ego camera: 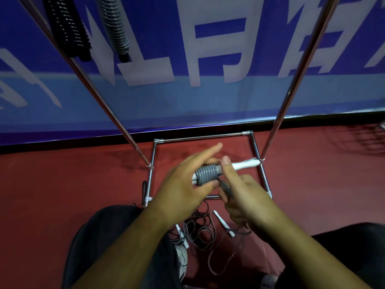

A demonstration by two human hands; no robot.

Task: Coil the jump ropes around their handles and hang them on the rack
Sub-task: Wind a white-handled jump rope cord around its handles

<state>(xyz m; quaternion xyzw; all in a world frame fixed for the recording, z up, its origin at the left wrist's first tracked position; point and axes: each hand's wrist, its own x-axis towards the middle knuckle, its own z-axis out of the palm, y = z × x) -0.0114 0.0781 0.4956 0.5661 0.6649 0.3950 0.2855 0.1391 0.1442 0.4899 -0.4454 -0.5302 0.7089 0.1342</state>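
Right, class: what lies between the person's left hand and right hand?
In the head view, the white handles wound with grey rope lie between the left hand and right hand; both touch them.

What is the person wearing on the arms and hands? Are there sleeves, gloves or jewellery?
The left forearm and the right forearm are bare to the picture's edge; no sleeve shows. The left hand and the right hand wear no gloves; I see no ring, watch or wristband.
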